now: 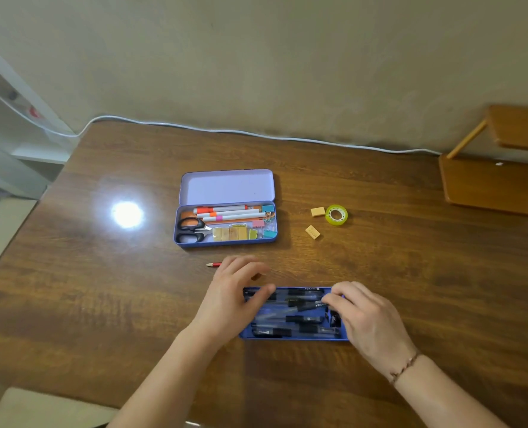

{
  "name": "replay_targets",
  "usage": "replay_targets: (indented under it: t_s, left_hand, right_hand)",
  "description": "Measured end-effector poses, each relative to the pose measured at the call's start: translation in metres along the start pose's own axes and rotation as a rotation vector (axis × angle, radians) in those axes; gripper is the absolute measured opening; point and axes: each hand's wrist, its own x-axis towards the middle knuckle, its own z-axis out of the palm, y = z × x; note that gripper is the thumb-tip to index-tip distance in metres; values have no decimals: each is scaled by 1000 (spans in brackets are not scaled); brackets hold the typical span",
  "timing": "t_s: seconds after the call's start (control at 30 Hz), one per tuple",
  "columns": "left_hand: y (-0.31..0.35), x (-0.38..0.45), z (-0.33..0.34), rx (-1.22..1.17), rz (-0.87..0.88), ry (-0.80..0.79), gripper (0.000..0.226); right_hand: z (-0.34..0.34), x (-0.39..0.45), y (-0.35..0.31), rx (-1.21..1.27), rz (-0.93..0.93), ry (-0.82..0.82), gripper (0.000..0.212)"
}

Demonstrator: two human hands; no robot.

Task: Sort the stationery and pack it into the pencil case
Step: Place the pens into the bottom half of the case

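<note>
My left hand (238,291) rests on the left end of the blue tray (293,336) near me on the desk (102,304), thumb lying across its top edge, fingers loosely bent; my right hand (364,319) curls over the right end, fingertips touching a dark pen (306,305). The tray holds several dark pens, blurred beyond counting. Farther off, the open lilac pencil case (225,208) holds scissors (191,229), markers, binder clips and yellowish erasers. A red pencil (213,264) is half hidden behind my left hand. Two erasers (317,211) and a tape roll (336,215) lie to the right.
</note>
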Motion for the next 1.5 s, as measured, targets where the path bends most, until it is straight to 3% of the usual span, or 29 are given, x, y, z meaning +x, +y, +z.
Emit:
replay_targets:
  t_s: [0.2, 0.33, 0.4, 0.47, 0.63, 0.77, 0.87, 1.13, 1.37, 1.5]
  left_hand:
    - [49, 30, -11, -214, 31, -323, 34]
    - [52, 34, -13, -600, -91, -179, 45]
    - [52, 33, -12, -873, -220, -3, 57]
    - [55, 30, -8, -1004, -279, 135, 66]
    - [48, 13, 6, -797, -258, 129, 57]
    - [-1, -2, 18, -32, 90, 87, 27]
    - [-20, -8, 29, 225, 222, -8, 20]
    - [-18, -11, 37, 234, 201, -24, 8]
    - [-18, -13, 35, 154, 41, 18, 13]
    - [-20, -15, 29, 46, 18, 23, 20]
  right_hand:
    - [-31, 38, -6, 2, -108, 253, 23]
    - [-28, 45, -16, 208, 80, 335, 32]
    - [-23, 39, -31, 375, 227, 256, 42]
    - [-14, 30, -46, 455, 286, 138, 39]
    - [5, 13, -44, 383, 403, 101, 18]
    - [4, -7, -7, 274, 573, 176, 17]
    - [6, -19, 12, 272, 677, 189, 18]
    - [12, -25, 12, 261, 631, 178, 18]
    - [14, -30, 8, 114, 295, 51, 17]
    - [18, -23, 8, 6, 205, -28, 17]
